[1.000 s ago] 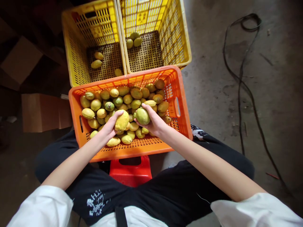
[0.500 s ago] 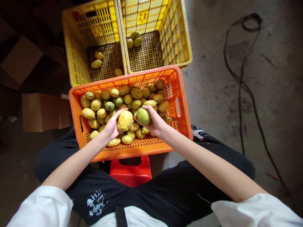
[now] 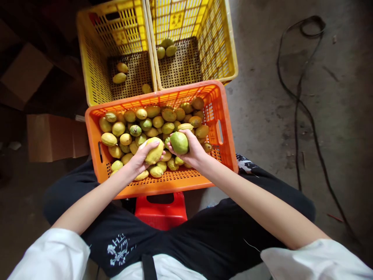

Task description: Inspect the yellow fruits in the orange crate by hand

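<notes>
My left hand (image 3: 140,158) is closed around a yellow lemon (image 3: 154,151), thumb on top. Beside it, my right hand (image 3: 192,151) grips a green lemon (image 3: 179,143) with the fingers underneath. A small gap separates the two fruits. Both hands are above an orange crate (image 3: 163,189) that holds many lemons, mostly yellow with some greenish ones. Another green lemon (image 3: 167,142) shows by my right fingertips; whether they touch it I cannot tell.
Behind the orange crate stand a left yellow crate (image 3: 94,66) and a right yellow crate (image 3: 230,58), each with a few lemons inside. A red stool (image 3: 160,217) is between my legs. Cardboard boxes (image 3: 52,138) sit at left; a black cable (image 3: 316,144) lies on the floor at right.
Both lemons have been turned in my hands. My left thumb now lies across the yellow lemon, and the green one has shifted slightly right and shows more of its surface.
</notes>
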Available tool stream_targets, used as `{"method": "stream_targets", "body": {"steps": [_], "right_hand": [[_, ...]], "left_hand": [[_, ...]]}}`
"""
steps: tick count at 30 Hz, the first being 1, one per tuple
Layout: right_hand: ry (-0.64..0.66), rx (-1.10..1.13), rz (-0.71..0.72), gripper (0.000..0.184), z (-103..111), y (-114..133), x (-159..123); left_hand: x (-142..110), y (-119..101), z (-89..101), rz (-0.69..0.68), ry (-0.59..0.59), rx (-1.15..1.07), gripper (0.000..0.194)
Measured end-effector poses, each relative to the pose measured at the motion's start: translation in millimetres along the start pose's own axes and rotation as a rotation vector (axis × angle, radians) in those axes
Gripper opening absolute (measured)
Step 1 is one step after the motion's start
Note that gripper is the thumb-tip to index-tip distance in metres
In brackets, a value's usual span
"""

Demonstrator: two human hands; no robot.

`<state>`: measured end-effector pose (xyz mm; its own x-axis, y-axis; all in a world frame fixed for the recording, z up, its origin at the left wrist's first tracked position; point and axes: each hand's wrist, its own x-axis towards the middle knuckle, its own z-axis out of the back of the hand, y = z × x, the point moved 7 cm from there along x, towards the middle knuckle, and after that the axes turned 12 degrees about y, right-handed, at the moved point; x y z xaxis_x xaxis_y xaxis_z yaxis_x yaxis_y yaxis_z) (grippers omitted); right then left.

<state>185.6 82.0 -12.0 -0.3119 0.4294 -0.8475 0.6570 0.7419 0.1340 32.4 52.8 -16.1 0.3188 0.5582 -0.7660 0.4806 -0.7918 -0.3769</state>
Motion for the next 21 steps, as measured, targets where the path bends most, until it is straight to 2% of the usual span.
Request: {"method": "stream_targets", "body": {"steps": [3, 8, 13, 17, 21], "right_hand": [[0.024, 0.017, -0.035, 0.013, -0.5, -2.1, 0.2], [0.069, -0.005, -0.018, 0.018, -1.0, 0.7, 1.9], [0.055, -0.048, -0.021, 0.026, -0.2, 1.3, 1.8], [0.094, -0.096, 0.005, 0.021, 3.6, 1.2, 6.3], [0.171, -0.14, 0.019, 0.028, 1.9, 0.7, 8.9]], "left_hand": [[0.1, -0.7, -2.8, -0.014, 0.009, -0.071, 0.011], [-1.6, -9.2, -1.6, -0.081, -0.057, -0.126, 0.013], [0.7, -12.0, -2.6, -0.056, -0.046, -0.143, 0.033], [2.9, -10.8, -7.4, -0.013, -0.028, -0.181, 0.047], [1.9, -14.6, -12.9, -0.027, -0.04, -0.232, 0.054]]}}
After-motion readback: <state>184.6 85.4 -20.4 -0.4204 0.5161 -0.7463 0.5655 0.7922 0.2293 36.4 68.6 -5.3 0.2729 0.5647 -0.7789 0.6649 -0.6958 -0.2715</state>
